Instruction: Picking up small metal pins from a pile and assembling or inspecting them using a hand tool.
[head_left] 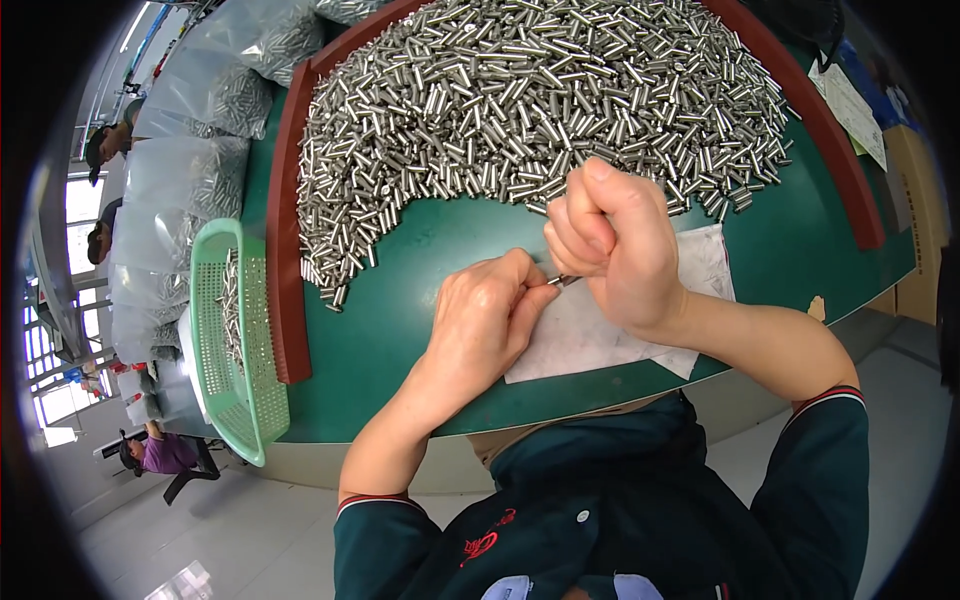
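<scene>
I keep my left hand pinching the small metal pin steady over the white paper, while my right hand, closed in a fist, should work its end gently.

Bright, even daylight is filling the scene, and windows at nine o'clock are blowing out to white. Highlights are glinting off the heap of metal pins toward twelve o'clock. Shadows are lying soft and faint under the hands. Fisheye distortion is bending straight edges, and a black vignette is ringing the frame.
</scene>
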